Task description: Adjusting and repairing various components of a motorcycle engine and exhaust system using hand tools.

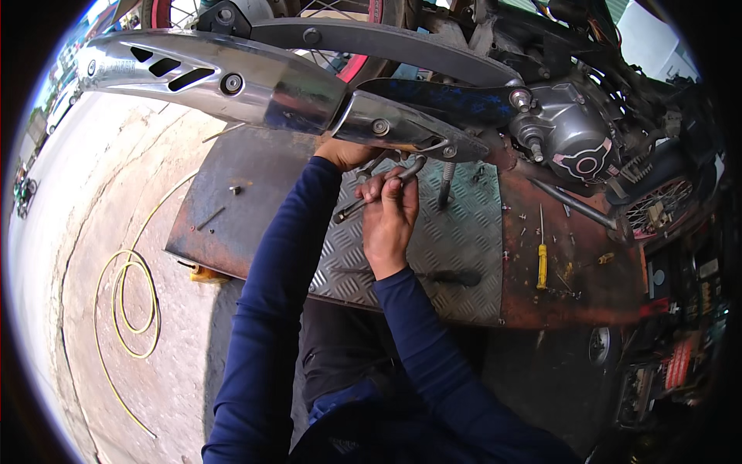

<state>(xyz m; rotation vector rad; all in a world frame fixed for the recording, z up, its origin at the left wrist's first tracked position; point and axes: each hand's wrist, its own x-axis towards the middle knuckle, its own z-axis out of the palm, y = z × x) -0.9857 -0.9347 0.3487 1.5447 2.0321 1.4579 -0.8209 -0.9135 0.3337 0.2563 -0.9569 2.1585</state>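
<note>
So the job here looks like wrench work tucked up under the exhaust point(297, 97), and that exhaust runs across the top of the bench, its front end by the engine point(576, 135). The right hand point(389, 213) is just below the exhaust, fingers wrapped around a bent bar wrench point(414, 169) with the thumb lying along it. Left hand point(346, 154) is up against the exhaust's underside; its fingers are out of sight behind the metal, so I can't tell if they're gripping anything or just steadying.

Can't see whether the wrench is seated on a fastener either. My take: feel for full engagement before leaning on it, 'cause a half-seated tool will probably slip and round things off. Push square to the fastener, load it smoothly, no jerking. Mind your knuckles too, as the peg point(446, 185) hangs just below the exhaust, right of that hand. I'd let the left hand brace the exhaust, fingers out of the swing.

Also, loose hardware point(525, 230) and a yellow screwdriver point(542, 267) lie on the bench below the exhaust's front end, so watch for stray bits getting knocked off.
</note>
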